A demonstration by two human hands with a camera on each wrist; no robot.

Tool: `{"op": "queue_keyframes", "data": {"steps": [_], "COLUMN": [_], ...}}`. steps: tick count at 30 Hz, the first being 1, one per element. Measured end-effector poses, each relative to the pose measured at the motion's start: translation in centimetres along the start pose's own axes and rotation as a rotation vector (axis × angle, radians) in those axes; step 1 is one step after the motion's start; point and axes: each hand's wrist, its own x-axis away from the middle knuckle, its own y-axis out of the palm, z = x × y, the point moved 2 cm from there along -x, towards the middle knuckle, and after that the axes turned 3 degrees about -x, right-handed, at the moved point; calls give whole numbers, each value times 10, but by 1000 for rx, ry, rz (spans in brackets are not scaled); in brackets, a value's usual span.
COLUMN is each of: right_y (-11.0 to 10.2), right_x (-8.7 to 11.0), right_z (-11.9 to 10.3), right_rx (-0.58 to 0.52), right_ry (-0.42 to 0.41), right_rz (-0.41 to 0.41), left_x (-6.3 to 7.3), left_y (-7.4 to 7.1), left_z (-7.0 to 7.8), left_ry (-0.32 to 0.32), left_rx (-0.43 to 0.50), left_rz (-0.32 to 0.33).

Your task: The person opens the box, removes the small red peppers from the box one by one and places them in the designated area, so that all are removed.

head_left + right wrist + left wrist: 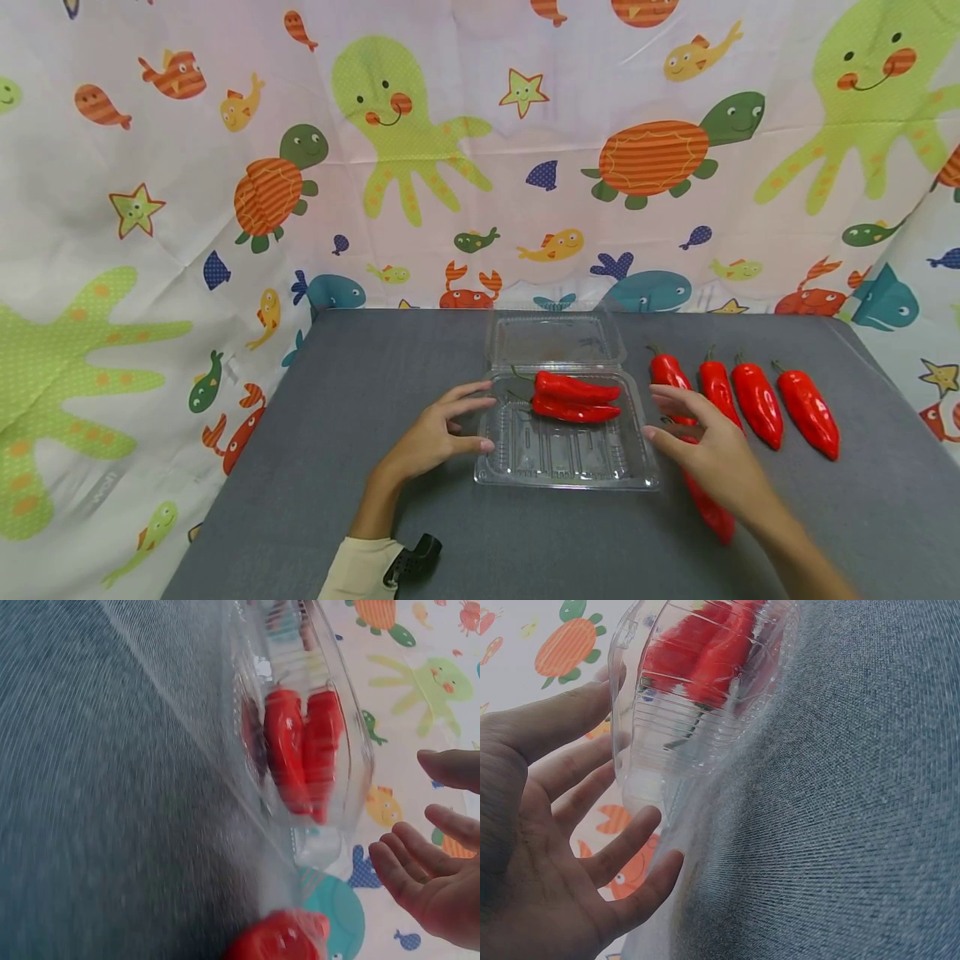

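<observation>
A clear plastic clamshell box (566,477) lies with its lid (555,340) folded back. Inside are two red chili peppers (573,400), side by side toward the back, stems to the left. My left hand (431,433) is at the box's left side, fingers spread, its fingertips right at the rim; the left wrist view shows the thumb (570,712) over the rim. On the other side my right hand (712,454) has its fingers parted beside the right wall. In the right wrist view a gap shows between its fingers (397,862) and the box. Neither hand grips anything.
Several more red chili peppers (808,412) lie on the grey table (360,375) right of the box. One pepper (708,504) is partly hidden by my right hand. A cloth (465,108) printed with sea animals hangs behind the table and along its sides.
</observation>
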Motion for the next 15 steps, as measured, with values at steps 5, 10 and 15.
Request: {"op": "queue_keyframes", "data": {"steps": [5,10,15], "right_y": [14,28,41], "right_x": [-5,-10,-17], "right_z": [-6,-9,-12], "right_rx": [-26,-65,-105], "right_ry": [-57,-73,-92], "right_rz": [-18,-47,-84], "left_x": [0,0,0], "left_y": [0,0,0], "left_z": [-1,-1,1], "left_ry": [3,-2,-13], "left_rx": [6,2,2], "left_rz": [-2,-3,1]}}
